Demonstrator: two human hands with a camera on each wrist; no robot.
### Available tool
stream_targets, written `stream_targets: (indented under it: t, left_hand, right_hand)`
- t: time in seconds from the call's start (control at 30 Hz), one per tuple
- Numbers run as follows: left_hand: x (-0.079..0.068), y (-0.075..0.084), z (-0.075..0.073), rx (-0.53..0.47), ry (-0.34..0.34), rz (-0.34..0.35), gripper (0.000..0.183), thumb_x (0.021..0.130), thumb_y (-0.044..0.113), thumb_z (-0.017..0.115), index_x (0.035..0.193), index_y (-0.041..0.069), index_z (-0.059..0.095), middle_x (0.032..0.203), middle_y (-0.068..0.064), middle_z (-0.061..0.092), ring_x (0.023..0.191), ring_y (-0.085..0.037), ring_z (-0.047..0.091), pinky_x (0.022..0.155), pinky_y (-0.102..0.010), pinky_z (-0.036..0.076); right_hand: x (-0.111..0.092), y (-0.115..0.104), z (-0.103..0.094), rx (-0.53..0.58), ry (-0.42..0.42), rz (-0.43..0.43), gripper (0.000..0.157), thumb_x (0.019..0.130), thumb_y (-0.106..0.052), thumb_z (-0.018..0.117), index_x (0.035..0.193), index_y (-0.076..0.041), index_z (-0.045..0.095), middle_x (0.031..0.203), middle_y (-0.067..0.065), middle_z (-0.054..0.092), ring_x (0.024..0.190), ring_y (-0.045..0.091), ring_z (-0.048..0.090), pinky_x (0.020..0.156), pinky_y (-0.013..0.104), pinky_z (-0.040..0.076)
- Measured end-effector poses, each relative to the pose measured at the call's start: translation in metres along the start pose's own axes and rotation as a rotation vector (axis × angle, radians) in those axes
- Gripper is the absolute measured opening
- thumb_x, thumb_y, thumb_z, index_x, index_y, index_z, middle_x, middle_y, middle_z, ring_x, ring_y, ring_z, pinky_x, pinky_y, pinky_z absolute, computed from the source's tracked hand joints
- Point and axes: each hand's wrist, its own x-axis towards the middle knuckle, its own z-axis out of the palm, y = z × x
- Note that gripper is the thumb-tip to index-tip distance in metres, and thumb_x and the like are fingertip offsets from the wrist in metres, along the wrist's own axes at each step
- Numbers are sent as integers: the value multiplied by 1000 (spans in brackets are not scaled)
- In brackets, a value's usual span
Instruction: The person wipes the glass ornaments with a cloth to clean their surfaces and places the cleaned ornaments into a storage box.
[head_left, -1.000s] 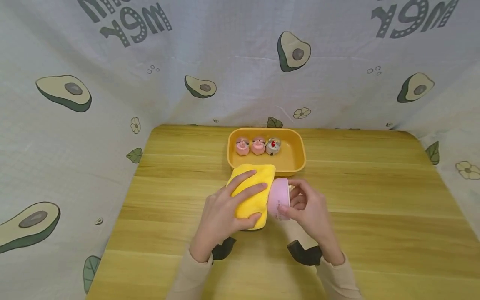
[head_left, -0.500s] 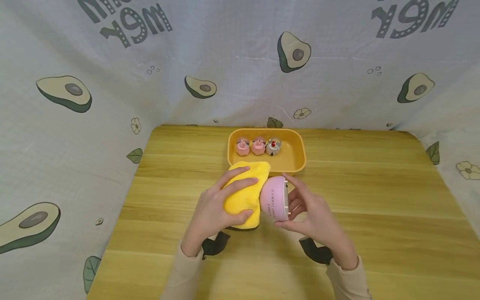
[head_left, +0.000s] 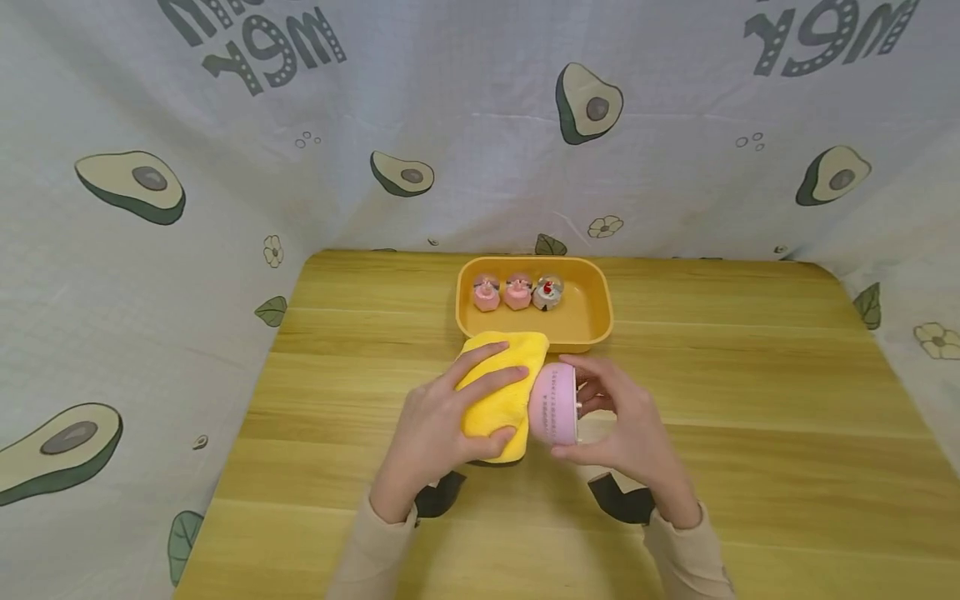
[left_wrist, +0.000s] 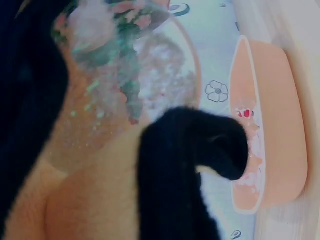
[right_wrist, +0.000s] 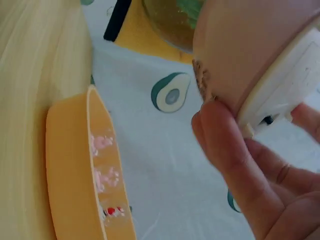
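Observation:
A snow globe is held on its side, its pink base (head_left: 553,406) facing right with small lettering on it. My right hand (head_left: 628,427) grips the base by its rim, between thumb and fingers. My left hand (head_left: 433,425) clasps a yellow cloth (head_left: 498,400) over the dome, hiding it in the head view. The left wrist view shows the clear dome (left_wrist: 167,70), with glitter and a green and pink figure inside. On the white underside (right_wrist: 292,82) of the base a small dark switch-like spot shows in the right wrist view.
Behind the hands an orange-yellow tray (head_left: 592,333) stands on the wooden table (head_left: 750,417). Two small pink-based globes (head_left: 517,293) and one pale globe with a red piece (head_left: 547,293) sit in its left part. A printed avocado curtain (head_left: 480,100) hangs around the table.
The pink base has turned in my right hand, so its lettering faces differently. Both hands shifted left and slightly apart, then came back a little; the cloth moved with the left hand.

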Motion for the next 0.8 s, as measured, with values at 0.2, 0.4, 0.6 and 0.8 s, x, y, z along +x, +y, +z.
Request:
stream_targets:
  t: [0.2, 0.4, 0.6, 0.8]
  left_hand:
    - [0, 4, 6, 133, 51, 52, 52, 76, 43, 70, 126, 33, 61, 141, 7, 45, 57, -13, 45, 44, -15, 30]
    - [0, -3, 6, 20, 55, 24, 54, 73, 38, 74, 125, 30, 62, 141, 7, 46, 56, -7, 44, 45, -14, 31]
    - [0, -10, -1, -128, 36, -14, 54, 76, 34, 73, 127, 29, 60, 141, 8, 45, 49, -1, 33, 44, -16, 30]
    - [-1, -7, -1, -124, 17, 5, 53, 76, 34, 72, 127, 28, 60, 141, 8, 45, 49, -1, 35, 45, -15, 31]
  right_hand:
    - [-2, -6, 6, 172, 39, 358, 56, 71, 4, 75, 121, 5, 50, 76, 10, 49, 50, 13, 59, 43, 30, 51]
    - [-2, -8, 2, 207, -46, 385, 65, 73, 6, 75, 130, 6, 43, 83, 14, 50, 58, 15, 62, 49, 34, 54]
    - [-1, -3, -3, 35, -111, 80, 98, 59, -13, 91, 141, 2, 38, 107, 13, 53, 87, 12, 59, 68, 27, 55]
    - [3, 1, -5, -60, -45, -117, 89, 66, -48, 82, 134, -1, 49, 122, 13, 51, 108, 16, 51, 82, 22, 50]
